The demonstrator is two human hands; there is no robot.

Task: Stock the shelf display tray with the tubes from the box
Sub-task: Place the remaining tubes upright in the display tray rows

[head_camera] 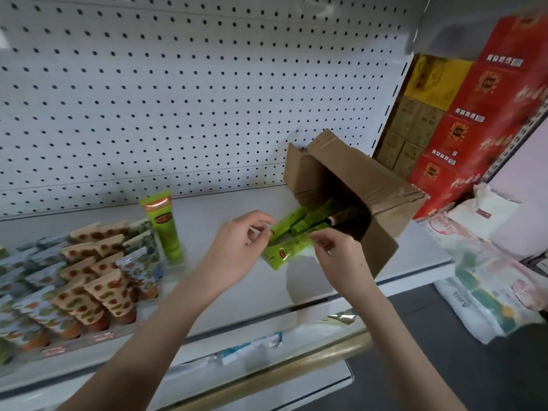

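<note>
A white pegboard wall backs the pale shelf. At the right stand stacked red cartons, with white packs piled below them. A cardboard box lies tipped on its side on the shelf, its open mouth facing the hands and green tubes spilling from it. The display tray at the left is crowded with patterned tubes, and one green tube stands upright at its right end. The right hand pinches a loose tube just outside the box. The left hand curls its fingers at another tube's end; blur hides whether it grips.
</note>
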